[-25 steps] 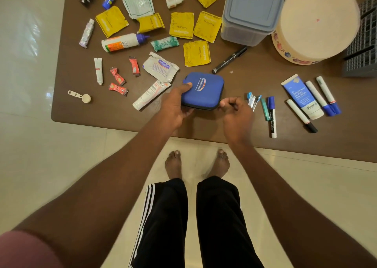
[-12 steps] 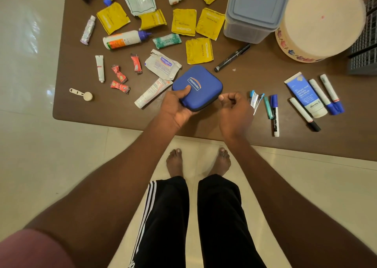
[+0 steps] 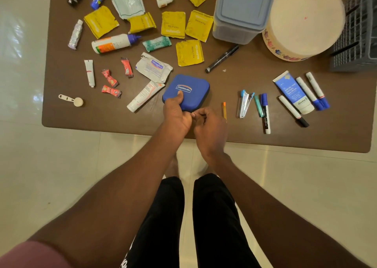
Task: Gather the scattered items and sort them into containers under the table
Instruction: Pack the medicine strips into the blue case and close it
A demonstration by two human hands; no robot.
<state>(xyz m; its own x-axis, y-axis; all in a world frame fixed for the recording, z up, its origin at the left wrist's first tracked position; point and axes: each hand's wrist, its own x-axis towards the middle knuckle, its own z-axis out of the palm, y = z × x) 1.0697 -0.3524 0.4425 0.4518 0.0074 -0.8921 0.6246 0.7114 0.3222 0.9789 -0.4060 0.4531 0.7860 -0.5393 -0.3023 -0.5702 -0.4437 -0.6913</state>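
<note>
A blue zip case (image 3: 190,85) with a white label lies near the front edge of the brown table (image 3: 61,114). My left hand (image 3: 176,114) grips its near left corner, thumb pressed on the lid. At the case's near edge, beside the left hand, the curled fingers of my right hand (image 3: 210,125) pinch something; what they pinch is hidden. Scattered around are yellow tea sachets (image 3: 173,24), a white cream tube (image 3: 144,96), red sweets (image 3: 110,80), a stapler (image 3: 244,104), markers (image 3: 265,112) and a blue face-wash tube (image 3: 293,92).
At the back right stand a grey-lidded plastic box (image 3: 242,8), a round cream box (image 3: 304,21) and a grey crate (image 3: 359,33). A black marker (image 3: 222,58) lies behind the case, an orange pen (image 3: 224,109) to its right. My bare feet are on pale floor tiles (image 3: 61,186).
My left hand turned the case and took it by its near corner. My right hand slid left from beside the case to its near edge, uncovering the orange pen.
</note>
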